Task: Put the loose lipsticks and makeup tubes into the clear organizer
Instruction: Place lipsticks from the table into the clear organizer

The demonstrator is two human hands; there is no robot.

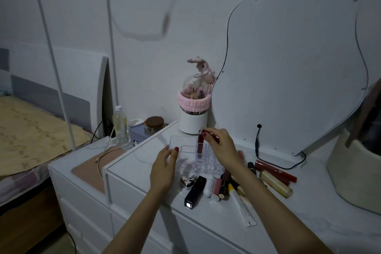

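- Right hand (221, 146): fingertips pinch the top of a dark red lip gloss tube (200, 144), upright in a far-left slot of the clear organizer (198, 159).
- Left hand (164, 168): grips the organizer's left edge (thumb on top).
- Loose lipsticks (276, 179) lie on the table (299, 222), near and right of the organizer.
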